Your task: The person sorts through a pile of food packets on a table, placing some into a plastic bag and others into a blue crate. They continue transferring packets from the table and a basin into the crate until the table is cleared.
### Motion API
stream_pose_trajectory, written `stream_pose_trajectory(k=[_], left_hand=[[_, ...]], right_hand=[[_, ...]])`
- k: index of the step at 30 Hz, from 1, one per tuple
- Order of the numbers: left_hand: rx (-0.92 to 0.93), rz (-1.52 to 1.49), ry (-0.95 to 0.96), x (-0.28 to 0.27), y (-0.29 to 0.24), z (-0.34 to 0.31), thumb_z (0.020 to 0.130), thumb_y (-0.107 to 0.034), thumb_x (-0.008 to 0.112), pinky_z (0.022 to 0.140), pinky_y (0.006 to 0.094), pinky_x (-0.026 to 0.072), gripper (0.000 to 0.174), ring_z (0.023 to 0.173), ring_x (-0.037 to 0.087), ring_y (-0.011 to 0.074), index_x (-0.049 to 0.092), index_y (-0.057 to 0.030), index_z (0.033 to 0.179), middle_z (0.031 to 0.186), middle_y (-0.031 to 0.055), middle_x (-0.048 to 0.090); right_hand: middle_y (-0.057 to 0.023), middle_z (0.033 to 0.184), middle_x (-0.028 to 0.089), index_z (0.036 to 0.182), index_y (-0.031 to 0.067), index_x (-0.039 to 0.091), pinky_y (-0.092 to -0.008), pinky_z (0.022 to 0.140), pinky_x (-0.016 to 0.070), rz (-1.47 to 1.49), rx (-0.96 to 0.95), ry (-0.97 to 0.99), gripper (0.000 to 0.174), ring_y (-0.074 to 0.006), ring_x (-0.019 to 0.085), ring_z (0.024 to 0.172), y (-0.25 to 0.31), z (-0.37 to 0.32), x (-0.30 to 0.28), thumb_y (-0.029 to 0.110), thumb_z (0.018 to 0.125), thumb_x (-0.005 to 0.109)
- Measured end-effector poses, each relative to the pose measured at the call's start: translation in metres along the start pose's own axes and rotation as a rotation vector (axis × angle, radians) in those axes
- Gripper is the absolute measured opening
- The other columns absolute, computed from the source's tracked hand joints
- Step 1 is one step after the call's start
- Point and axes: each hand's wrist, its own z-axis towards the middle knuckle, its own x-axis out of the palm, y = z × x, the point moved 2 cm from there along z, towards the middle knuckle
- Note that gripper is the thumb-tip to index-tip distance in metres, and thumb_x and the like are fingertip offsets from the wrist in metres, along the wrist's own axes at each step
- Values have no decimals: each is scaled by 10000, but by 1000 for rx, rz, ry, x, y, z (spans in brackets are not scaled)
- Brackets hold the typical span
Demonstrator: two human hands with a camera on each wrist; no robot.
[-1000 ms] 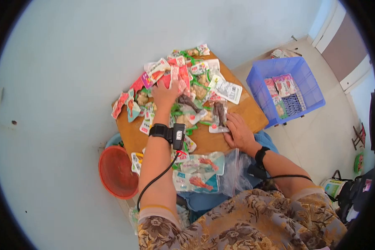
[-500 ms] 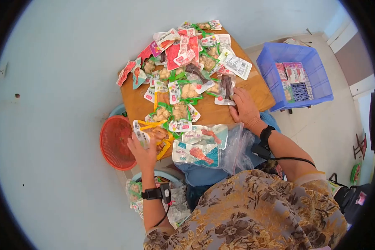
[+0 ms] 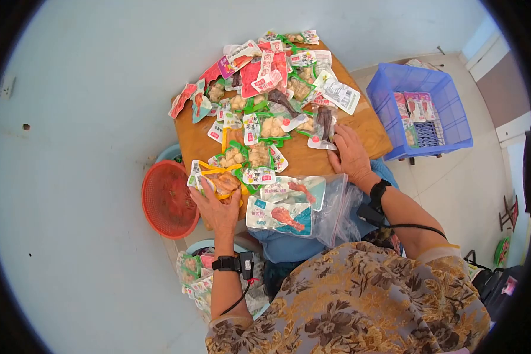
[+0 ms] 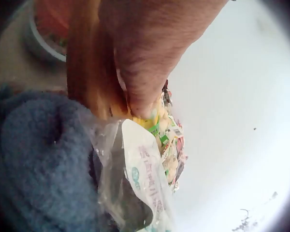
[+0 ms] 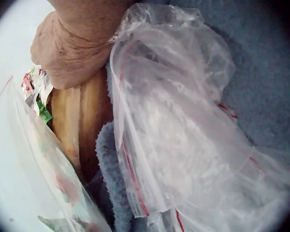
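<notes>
In the head view, my left hand (image 3: 217, 213) rests with fingers spread on a yellow-edged packet (image 3: 225, 183) at the table's near left corner. Its thumb lies along the packet's right side. My right hand (image 3: 353, 158) lies on the wooden table's right part, its fingertips touching a clear packet of dark meat (image 3: 323, 121). Between the hands are green-edged packets (image 3: 258, 156) and two drumstick packets (image 3: 286, 217) in a clear zip bag. The left wrist view shows my left hand (image 4: 154, 53) over something yellow; its fingertips are mostly hidden.
A heap of mixed packets (image 3: 265, 74) covers the table's far part. At left stands a red basket (image 3: 170, 200); below the table's near edge is a tub of packets (image 3: 197, 268). A blue crate (image 3: 419, 112) holding packets is at right. Clear bags (image 5: 169, 140) lie over blue cloth.
My left hand has come back from the far heap to the near left corner and now touches the yellow-edged packet. My right hand has stayed beside the dark meat packet. The head view has shifted.
</notes>
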Motion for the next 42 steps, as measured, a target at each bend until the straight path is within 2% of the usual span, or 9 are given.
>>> stream_pose_trajectory(k=[6, 13, 23, 28, 31, 33, 36, 41, 42], left_hand=[[130, 32, -3, 9, -7, 22, 770, -444, 757, 1151, 583, 191, 1015, 1414, 147, 555, 212, -75, 1543, 1518, 399, 130], [136, -15, 85, 17, -29, 62, 770, -395, 766, 1146, 586, 196, 997, 1402, 180, 559, 220, -73, 1538, 1512, 406, 144], [219, -108, -2, 51, -44, 96, 768, -412, 776, 1105, 600, 250, 981, 1372, 252, 552, 245, -108, 1536, 1487, 409, 213], [258, -175, -10, 49, -42, 104, 758, -411, 787, 1087, 595, 276, 980, 1357, 287, 544, 266, -107, 1530, 1473, 406, 250], [249, -159, 83, 37, -39, 102, 751, -386, 792, 1104, 570, 276, 951, 1361, 300, 526, 304, -100, 1516, 1472, 387, 276], [295, -240, 65, 39, -27, 96, 748, -322, 793, 1128, 523, 279, 903, 1368, 308, 502, 342, -81, 1493, 1467, 367, 304], [227, -340, 71, 38, -19, 85, 762, -238, 778, 1146, 484, 275, 858, 1385, 306, 464, 344, -60, 1481, 1479, 335, 308], [190, -352, 68, 16, -18, 69, 783, -158, 756, 1147, 459, 283, 764, 1401, 286, 424, 385, -41, 1440, 1498, 274, 309], [152, -358, 59, 11, -19, 65, 784, -160, 754, 1137, 451, 299, 746, 1380, 323, 416, 398, -30, 1426, 1473, 265, 349]], right_hand=[[-217, 1277, 521, 1083, -11, 546, -478, 1073, 375, -17, -10, -4, 390, -394, 475, 1236, -2, -2, 1, 164, 758, 673], [-219, 1294, 518, 1084, -9, 551, -484, 1094, 351, -11, 14, 43, 379, -389, 459, 1258, -2, 0, 0, 190, 781, 662], [-221, 1274, 524, 1089, -3, 551, -482, 1098, 350, -5, 9, 23, 378, -389, 458, 1259, 0, -1, 0, 184, 779, 658], [-222, 1272, 520, 1086, -7, 542, -481, 1085, 360, -2, -6, 17, 380, -394, 462, 1250, 0, 0, 0, 169, 770, 660], [-225, 1274, 515, 1080, -10, 535, -479, 1080, 365, 11, -23, -12, 377, -398, 459, 1248, -3, 0, 2, 158, 766, 659], [-227, 1272, 513, 1076, -12, 532, -477, 1078, 367, 1, -24, 1, 373, -401, 456, 1247, -4, -5, 0, 152, 765, 657], [-224, 1273, 509, 1076, -11, 529, -472, 1080, 367, 55, -32, -9, 370, -402, 454, 1248, -5, -7, 0, 139, 762, 656], [-211, 1280, 505, 1084, -8, 526, -459, 1083, 369, 67, -1, -19, 370, -400, 456, 1248, -3, -5, 4, 122, 764, 657], [-210, 1282, 505, 1082, -10, 526, -457, 1075, 379, 70, -1, -20, 365, -400, 458, 1250, -3, -5, 4, 119, 766, 655]])
